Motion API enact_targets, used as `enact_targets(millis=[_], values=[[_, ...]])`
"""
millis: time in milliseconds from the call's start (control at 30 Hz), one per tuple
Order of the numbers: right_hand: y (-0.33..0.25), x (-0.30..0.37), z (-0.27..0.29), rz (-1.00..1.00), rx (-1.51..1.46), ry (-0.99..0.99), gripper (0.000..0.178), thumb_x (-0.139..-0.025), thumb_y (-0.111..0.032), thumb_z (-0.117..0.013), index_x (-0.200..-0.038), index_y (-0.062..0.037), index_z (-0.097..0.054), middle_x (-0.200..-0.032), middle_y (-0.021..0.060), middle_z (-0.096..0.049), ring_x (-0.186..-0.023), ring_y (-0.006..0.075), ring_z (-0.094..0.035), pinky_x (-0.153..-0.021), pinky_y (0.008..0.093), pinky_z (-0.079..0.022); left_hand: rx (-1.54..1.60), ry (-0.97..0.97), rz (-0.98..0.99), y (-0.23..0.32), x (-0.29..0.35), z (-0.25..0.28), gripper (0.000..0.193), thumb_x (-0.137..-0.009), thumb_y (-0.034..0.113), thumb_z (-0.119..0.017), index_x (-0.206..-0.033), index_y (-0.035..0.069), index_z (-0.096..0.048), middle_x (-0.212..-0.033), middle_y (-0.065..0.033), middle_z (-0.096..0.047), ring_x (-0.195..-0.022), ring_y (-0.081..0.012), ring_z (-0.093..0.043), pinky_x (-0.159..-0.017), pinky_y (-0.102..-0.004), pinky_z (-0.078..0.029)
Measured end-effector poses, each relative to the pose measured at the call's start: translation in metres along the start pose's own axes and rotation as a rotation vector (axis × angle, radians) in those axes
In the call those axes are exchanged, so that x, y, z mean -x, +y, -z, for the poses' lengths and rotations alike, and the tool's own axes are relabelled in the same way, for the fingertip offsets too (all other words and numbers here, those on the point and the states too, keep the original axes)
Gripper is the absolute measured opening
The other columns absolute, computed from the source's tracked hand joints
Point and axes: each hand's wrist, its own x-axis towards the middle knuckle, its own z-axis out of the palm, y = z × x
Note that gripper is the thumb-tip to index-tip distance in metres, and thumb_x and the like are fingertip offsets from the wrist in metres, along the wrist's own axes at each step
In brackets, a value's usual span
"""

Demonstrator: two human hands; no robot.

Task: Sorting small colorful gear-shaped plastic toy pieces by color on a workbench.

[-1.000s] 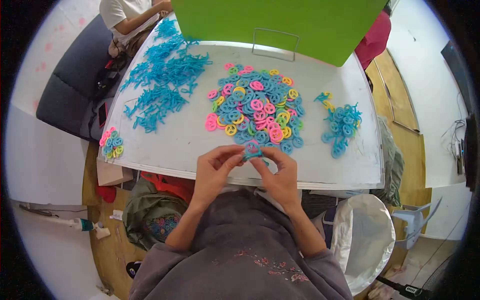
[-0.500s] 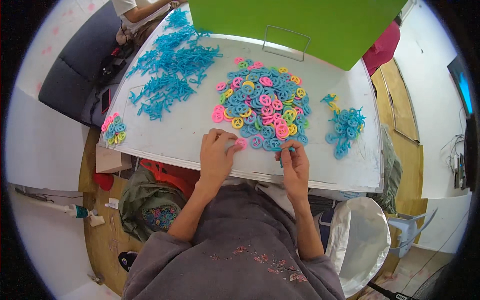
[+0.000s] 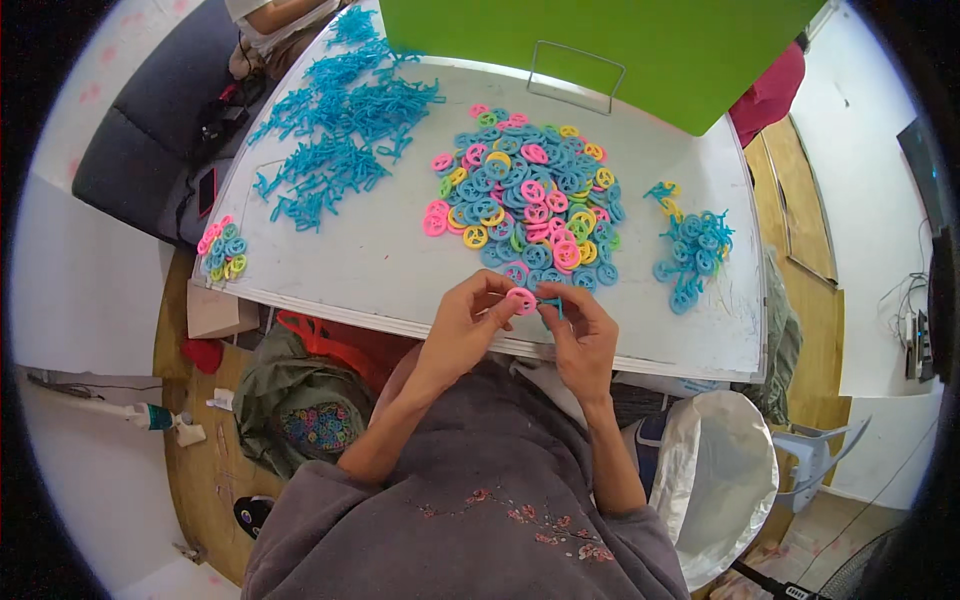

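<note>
Between the thumb and fingers of my left hand [image 3: 468,322] is a pink plastic wheel [image 3: 521,301] with a spoked middle. My right hand [image 3: 580,330] pinches a small blue T-shaped plastic piece [image 3: 553,304], its one end pointing at the wheel. The two pieces are close together; I cannot tell whether they touch. Just beyond my hands lies a heap of blue, pink, yellow and green wheels [image 3: 540,195]. Off to the left spreads a pile of loose blue plastic pieces [image 3: 340,115]. At the right sits a smaller cluster of wheels with blue pieces attached [image 3: 692,252].
A green panel [image 3: 600,50] with a wire handle stands at the table's far side. On the table's left corner is a small group of wheels [image 3: 224,250]. Below the edge are a green sack [image 3: 290,400] and a silvery-white bag [image 3: 715,490]. Other people sit beyond the table.
My left hand has lifted the pink wheel off the table and carried it right, to the blue piece. My right hand has stayed nearly in place, holding the blue piece.
</note>
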Motion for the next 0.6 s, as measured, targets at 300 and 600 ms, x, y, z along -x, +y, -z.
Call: enact_targets(millis=[300,600], values=[[0.001,-0.001,0.002,-0.075,-0.047,0.072,0.030,-0.085,0.009,-0.060,-0.114,0.0018,-0.059,-0.101,0.0083,-0.065,-0.093,0.0125,-0.061,-0.084,0.0263,-0.050,0.104,0.041,0.031,-0.001,0.002,-0.004,0.017,-0.096,0.016,-0.056,-0.104,0.001,-0.055,-0.095,-0.0061,-0.065,-0.089,-0.0144,-0.063,-0.072,-0.0284,-0.054],[-0.005,-0.001,0.004,-0.139,0.107,-0.006,0.013,-0.085,0.005,-0.064,-0.097,0.0017,-0.061,-0.092,0.0044,-0.066,-0.089,0.0108,-0.061,-0.082,0.0256,-0.048,0.062,0.073,0.055,0.001,-0.001,-0.003,0.012,-0.095,0.011,-0.056,-0.098,0.000,-0.054,-0.091,-0.0073,-0.065,-0.084,-0.0147,-0.064,-0.071,-0.0287,-0.054]])
